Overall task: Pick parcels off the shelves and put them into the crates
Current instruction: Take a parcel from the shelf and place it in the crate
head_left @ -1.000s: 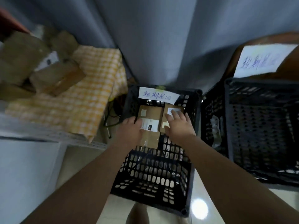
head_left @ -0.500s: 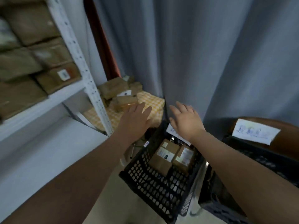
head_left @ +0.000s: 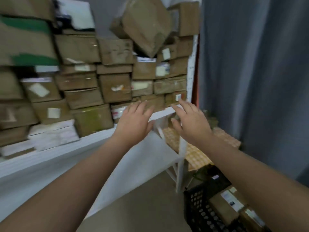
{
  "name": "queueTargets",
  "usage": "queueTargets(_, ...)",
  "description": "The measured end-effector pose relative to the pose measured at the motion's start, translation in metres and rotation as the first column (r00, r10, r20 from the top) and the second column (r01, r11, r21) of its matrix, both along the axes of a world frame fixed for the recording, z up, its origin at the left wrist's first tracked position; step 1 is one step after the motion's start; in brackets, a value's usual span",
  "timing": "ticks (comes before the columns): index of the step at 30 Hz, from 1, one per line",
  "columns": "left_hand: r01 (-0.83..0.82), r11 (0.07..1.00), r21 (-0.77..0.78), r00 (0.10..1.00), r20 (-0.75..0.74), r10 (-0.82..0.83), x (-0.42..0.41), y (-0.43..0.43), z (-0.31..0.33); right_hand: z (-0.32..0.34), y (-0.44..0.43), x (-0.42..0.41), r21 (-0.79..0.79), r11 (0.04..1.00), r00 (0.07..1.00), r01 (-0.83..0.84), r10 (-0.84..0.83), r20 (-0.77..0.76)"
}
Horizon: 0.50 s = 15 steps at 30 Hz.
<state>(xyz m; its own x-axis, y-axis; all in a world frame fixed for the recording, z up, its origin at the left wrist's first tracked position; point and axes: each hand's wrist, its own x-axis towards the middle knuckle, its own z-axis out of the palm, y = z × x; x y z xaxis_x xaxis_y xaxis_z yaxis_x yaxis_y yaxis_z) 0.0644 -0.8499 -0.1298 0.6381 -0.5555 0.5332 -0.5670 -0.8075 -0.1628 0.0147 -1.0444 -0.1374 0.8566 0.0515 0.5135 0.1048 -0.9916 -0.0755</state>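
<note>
Left hand (head_left: pixel 133 122) and right hand (head_left: pixel 190 122) were empty, fingers spread, at the shelf (head_left: pixel 93 137) front edge; cardboard parcels (head_left: pixel 115 87) sat stacked just beyond, contact unclear.

Both bare forearms reach forward, side by side | left hand (head_left: pixel 133 122) raised, fingers straight and spread, holding nothing | right hand (head_left: pixel 190 121) raised alongside, fingers loosely extended, holding nothing

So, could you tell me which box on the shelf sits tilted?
The large brown box at the very top: it stands tipped on a corner, while the other boxes lie roughly flat.
</note>
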Motion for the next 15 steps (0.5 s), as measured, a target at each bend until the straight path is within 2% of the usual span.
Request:
queueTargets(8, -0.279, 0.960, 0.004, 0.960, 0.017, 0.279, -0.043, 0.232, 0.014, -0.002, 0.225, 0.010, 0.130, 0.959, 0.966, -0.253, 0.257, -0.010)
queueTargets(15, -0.494, 0.869, -0.034, 0.869, -0.003, 0.494, -0.105, 0.395, 0.008, -0.008, 0.398, -0.003, 0.165, 0.844, 0.856, -0.510, 0.516, 0.002)
